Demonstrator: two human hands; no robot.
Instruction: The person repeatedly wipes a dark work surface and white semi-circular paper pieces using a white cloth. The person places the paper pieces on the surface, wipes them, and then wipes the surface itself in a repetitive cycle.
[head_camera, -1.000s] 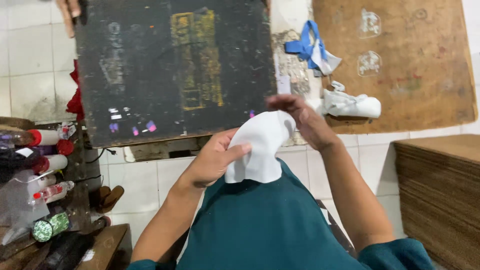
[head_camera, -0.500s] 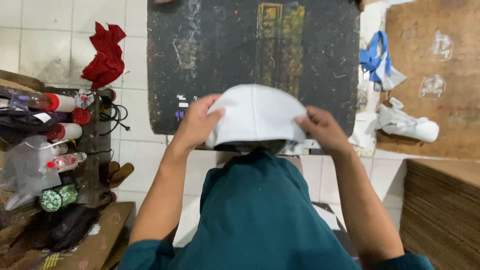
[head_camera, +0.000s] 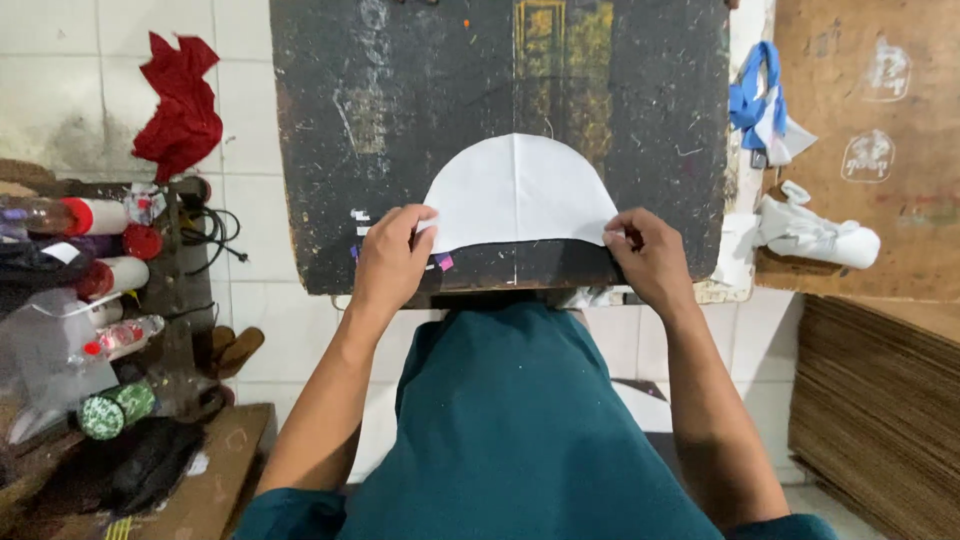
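A white dome-shaped fabric panel with a black band along its lower edge lies flat on a dark, worn board. A seam runs down the panel's middle. My left hand pinches the panel's lower left corner. Over at the lower right corner, my right hand pinches the edge. Both arms reach forward over my teal shirt.
Left of the board stands a rack with several red-capped bottles and a red rag. Right of it are a blue-and-white cloth, a white bundle, a brown board and stacked cardboard. Sandals lie on the tiled floor.
The white panel was bunched in my hands near my body, then lifted over the board; now it lies spread flat with both hands at its lower corners.
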